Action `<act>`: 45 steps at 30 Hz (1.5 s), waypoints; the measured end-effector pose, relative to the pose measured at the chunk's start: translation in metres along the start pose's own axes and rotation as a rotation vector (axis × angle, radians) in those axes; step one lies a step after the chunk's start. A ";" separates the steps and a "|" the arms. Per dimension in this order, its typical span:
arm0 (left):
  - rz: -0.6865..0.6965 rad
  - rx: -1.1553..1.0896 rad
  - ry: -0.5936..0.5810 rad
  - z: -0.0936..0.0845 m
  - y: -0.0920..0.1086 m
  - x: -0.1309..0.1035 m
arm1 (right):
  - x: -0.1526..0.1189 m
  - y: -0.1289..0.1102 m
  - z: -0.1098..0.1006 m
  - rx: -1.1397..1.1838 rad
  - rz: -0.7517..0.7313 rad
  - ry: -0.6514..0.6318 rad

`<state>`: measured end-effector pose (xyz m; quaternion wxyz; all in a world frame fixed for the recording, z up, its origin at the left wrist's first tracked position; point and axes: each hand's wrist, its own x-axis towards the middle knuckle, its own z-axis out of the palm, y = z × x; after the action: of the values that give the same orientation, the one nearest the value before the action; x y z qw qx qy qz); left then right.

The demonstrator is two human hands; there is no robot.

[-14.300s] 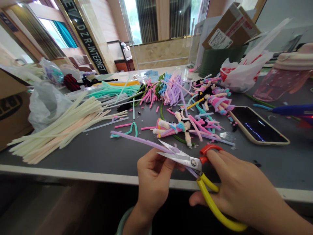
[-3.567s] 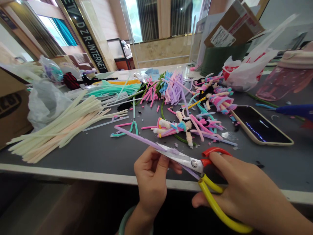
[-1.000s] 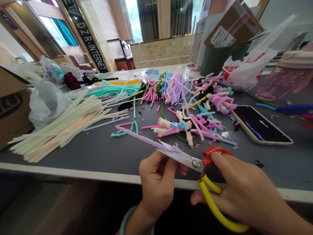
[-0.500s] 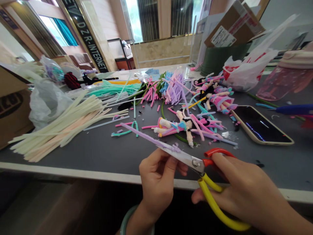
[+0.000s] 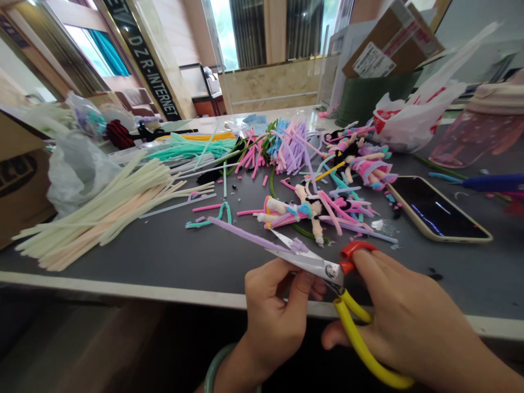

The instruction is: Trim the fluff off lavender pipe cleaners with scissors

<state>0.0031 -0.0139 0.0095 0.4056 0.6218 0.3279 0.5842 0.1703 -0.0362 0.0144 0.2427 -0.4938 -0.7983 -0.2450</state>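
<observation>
Near the table's front edge my left hand (image 5: 276,305) is closed in a pinch on a fuzzy purple stem (image 5: 241,234), which points up and left. My right hand (image 5: 403,316) grips scissors (image 5: 317,266) by their red and yellow handles. The blades are parted, and the stem passes between or along them; purple fluff gathers on the upper blade. My left fingers sit just below the blades. Beyond them lies a small doll (image 5: 290,212) made of fuzzy stems, beside a bent teal piece (image 5: 225,210).
Cream stems (image 5: 102,213) lie left, with a plastic bag (image 5: 77,169) behind. Purple stems (image 5: 292,144) are bunched at the back. A phone (image 5: 438,210), more dolls (image 5: 370,169) and a pink bottle (image 5: 470,128) are on the right.
My left hand and the purple stem have shifted right and slightly down. The scissor blades have opened wider, so both tips now show apart.
</observation>
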 end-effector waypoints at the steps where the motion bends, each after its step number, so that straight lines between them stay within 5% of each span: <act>1: -0.001 0.016 -0.005 0.000 0.001 0.000 | 0.001 0.000 -0.001 -0.005 0.004 -0.001; 13: 0.001 -0.069 -0.042 -0.003 0.002 0.001 | 0.003 0.000 -0.002 0.047 0.032 -0.023; 27: 0.091 0.144 -0.062 -0.007 0.002 0.000 | 0.002 -0.002 -0.003 -0.001 0.016 0.005; 45: 0.044 0.142 -0.066 -0.008 0.001 0.000 | -0.002 -0.003 -0.001 0.033 0.015 0.034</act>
<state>-0.0050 -0.0135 0.0106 0.3583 0.6751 0.3412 0.5473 0.1683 -0.0391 0.0134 0.2661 -0.4913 -0.7944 -0.2383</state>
